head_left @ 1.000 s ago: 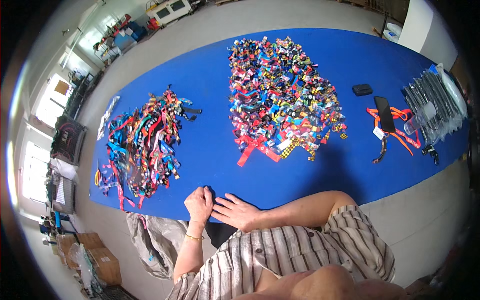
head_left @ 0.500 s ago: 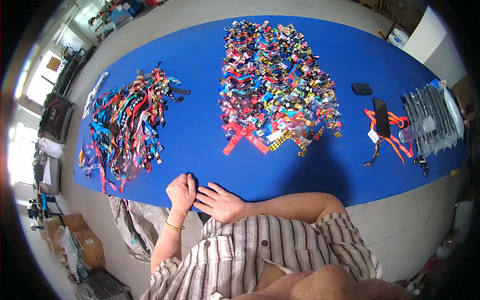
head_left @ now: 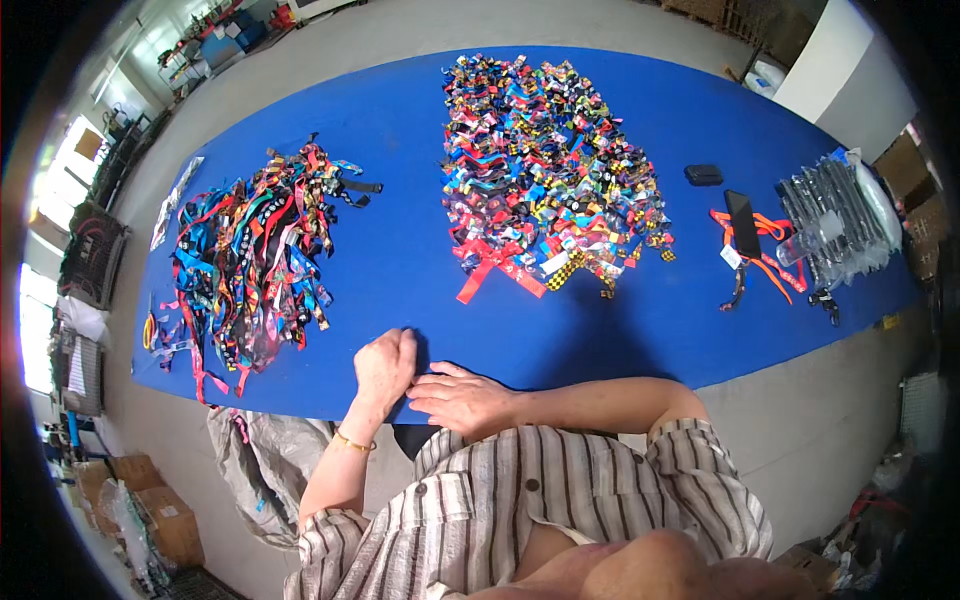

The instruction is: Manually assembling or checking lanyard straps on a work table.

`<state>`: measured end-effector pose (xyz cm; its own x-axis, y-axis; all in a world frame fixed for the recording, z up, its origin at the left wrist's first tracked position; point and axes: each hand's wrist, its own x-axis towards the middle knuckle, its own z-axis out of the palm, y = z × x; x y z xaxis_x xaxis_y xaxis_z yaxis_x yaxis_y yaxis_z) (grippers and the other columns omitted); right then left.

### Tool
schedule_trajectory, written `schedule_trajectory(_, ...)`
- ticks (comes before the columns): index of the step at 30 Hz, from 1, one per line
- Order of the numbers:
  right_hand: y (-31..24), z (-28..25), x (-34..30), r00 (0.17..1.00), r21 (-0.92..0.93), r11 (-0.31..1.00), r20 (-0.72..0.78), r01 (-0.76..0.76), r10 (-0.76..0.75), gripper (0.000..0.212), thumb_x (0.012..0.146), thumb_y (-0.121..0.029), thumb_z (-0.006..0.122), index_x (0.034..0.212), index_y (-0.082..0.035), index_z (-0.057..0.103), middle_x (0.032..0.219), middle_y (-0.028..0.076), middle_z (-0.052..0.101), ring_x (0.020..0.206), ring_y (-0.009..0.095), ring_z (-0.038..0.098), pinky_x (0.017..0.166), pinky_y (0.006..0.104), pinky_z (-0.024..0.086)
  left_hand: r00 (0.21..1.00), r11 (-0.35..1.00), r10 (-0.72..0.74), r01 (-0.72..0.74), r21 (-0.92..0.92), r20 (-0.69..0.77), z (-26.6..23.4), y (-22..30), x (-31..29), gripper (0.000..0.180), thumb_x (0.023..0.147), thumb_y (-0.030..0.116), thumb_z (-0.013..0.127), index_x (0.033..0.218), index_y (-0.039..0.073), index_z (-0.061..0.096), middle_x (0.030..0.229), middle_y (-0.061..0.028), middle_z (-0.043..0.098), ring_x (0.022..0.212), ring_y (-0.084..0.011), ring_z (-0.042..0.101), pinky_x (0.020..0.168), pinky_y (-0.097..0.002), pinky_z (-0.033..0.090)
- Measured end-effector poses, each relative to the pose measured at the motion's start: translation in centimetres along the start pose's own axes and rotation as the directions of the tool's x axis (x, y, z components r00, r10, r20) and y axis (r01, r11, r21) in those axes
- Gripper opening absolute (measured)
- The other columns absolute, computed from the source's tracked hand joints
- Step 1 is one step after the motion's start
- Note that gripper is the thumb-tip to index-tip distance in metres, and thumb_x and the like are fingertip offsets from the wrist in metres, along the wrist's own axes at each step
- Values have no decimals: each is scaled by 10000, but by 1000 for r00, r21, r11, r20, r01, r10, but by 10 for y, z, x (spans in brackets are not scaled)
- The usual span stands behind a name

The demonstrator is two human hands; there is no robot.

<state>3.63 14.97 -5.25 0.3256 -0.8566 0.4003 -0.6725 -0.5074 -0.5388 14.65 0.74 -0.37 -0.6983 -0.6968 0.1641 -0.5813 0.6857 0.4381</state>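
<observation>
At the near edge of the blue table [head_left: 400, 240], my left hand [head_left: 385, 370] rests in a closed fist; nothing shows in it. Beside it, to the right, my right hand [head_left: 462, 402] lies low and flat, fingers stretched toward the left wrist, holding nothing. To the left sprawls a loose heap of colourful patterned straps [head_left: 255, 260]. Ahead lies a long, dense spread of small folded, multicoloured straps [head_left: 550, 170], set in rough rows. A red strap [head_left: 495, 272] crosses its near end, next to a yellow-black checkered strap [head_left: 565, 272].
On the right lie a black phone [head_left: 741, 222], an orange strap [head_left: 775, 270], a small black case [head_left: 703, 175] and clear-bagged dark items [head_left: 835, 215]. Scissors with yellow handles [head_left: 149, 332] sit at the left edge. A grey sack [head_left: 265, 470] hangs below the table; cardboard boxes [head_left: 165, 515] stand lower left.
Both hands have shifted slightly to the right, and my right hand's fingers have drawn closer together. The view has tilted a little; the straps and other table things appear unmoved.
</observation>
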Motion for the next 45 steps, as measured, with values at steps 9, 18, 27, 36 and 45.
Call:
schedule_trajectory(9,0,-19,5,995,56,997,90,-48,43,328,914,-197,572,1213,-63,601,1329,111,561,1305,250,462,1137,472,274,977,890,207,-209,-404,-50,34,44,87,366,910,279,568,671,1,560,622,-212,598,565,-384,588,565,-473,458)
schedule_trajectory(18,21,-57,36,995,400,911,44,-104,94,84,876,-90,631,905,-41,692,996,89,705,1015,250,646,952,404,456,977,540,-171,199,-818,124,50,7,151,364,899,280,589,627,38,568,549,18,500,531,-68,417,493,-290,348)
schedule_trajectory(27,45,-49,66,998,619,784,52,-55,29,14,822,-51,671,835,-47,672,920,70,704,932,234,656,894,392,471,965,393,-123,260,-882,230,44,4,142,326,917,172,573,604,84,540,589,69,478,543,-27,373,494,-231,298)
schedule_trajectory(36,56,-55,67,995,742,662,93,-100,46,54,814,-26,677,865,-36,664,917,85,699,932,245,652,878,402,475,959,381,-44,275,-882,280,54,-1,143,366,953,178,587,607,101,494,581,83,452,529,-15,366,456,-234,293)
schedule_trajectory(45,61,-55,68,989,715,695,140,-69,-46,123,808,-38,704,928,-41,678,971,82,703,984,256,660,911,420,474,983,532,-32,169,-830,179,48,4,144,388,951,179,597,605,67,461,559,75,375,547,-20,342,452,-258,291)
